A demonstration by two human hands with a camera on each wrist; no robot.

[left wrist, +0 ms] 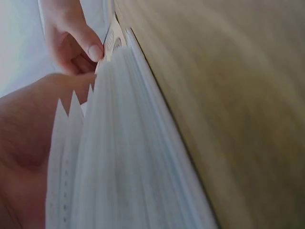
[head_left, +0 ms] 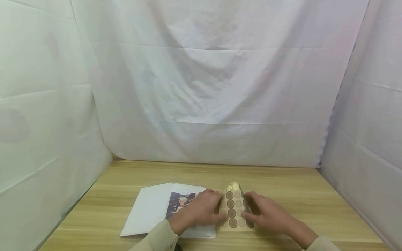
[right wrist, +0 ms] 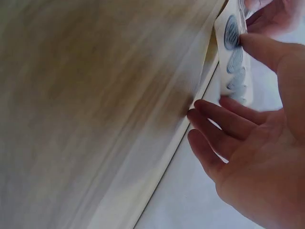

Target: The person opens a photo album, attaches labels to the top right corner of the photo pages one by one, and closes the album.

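Observation:
A tan sheet of round stickers lies between both hands, its rows of dark and pale circles facing up. My left hand holds the sheet's left edge, thumb over the near corner, while the forearm passes over an open book. On the opposite edge, my right hand pinches the sheet. Seen from the right wrist, the right thumb presses on the sheet's face and the other fingers spread below it. The sheet bends slightly upward between the hands.
The open book's white pages fan up in the left wrist view. A dark printed picture with a figure in a white hat shows on its right page, partly covered by the left hand. White cloth hangs behind the wooden table and along both sides.

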